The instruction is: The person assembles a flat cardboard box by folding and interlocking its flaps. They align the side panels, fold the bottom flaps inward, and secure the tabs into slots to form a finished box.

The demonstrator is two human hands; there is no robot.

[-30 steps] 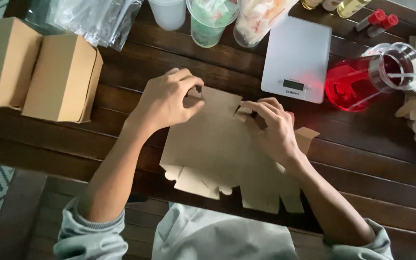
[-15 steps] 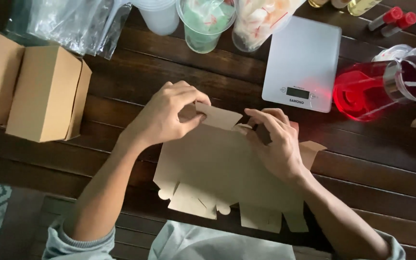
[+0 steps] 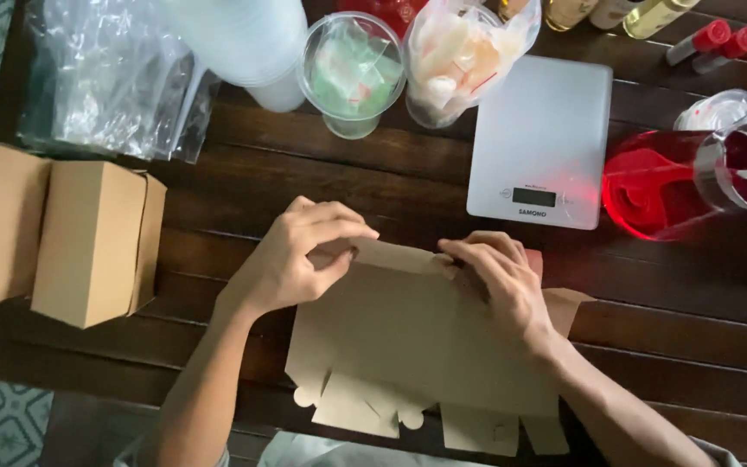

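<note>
At the far left of the dark wooden tabletop [image 3: 244,186], two folded brown cardboard boxes [image 3: 97,242] are seen standing side by side, touching, with a heap of clear plastic bags [image 3: 110,82] lying behind them. Further right, a stack of white cups [image 3: 248,39], a clear cup with greenish contents [image 3: 352,73] and a clear bag of pale pieces [image 3: 460,52] are lined up along the far edge. In the middle, near the front edge, a flat unfolded cardboard box blank [image 3: 417,346] is laid, its cut tabs pointing towards the person. Its far flap is pinched at the left corner by the left hand [image 3: 300,255], fingers curled over the edge and thumb beneath. The same flap is pressed by the right hand [image 3: 499,285], fingers bent and close together on its right end. Behind the right hand, a white digital kitchen scale [image 3: 542,138] is placed. At the far right, a glass jug of red liquid [image 3: 693,182] is found, and two small red-capped bottles [image 3: 715,39] are seen at the far corner.
</note>
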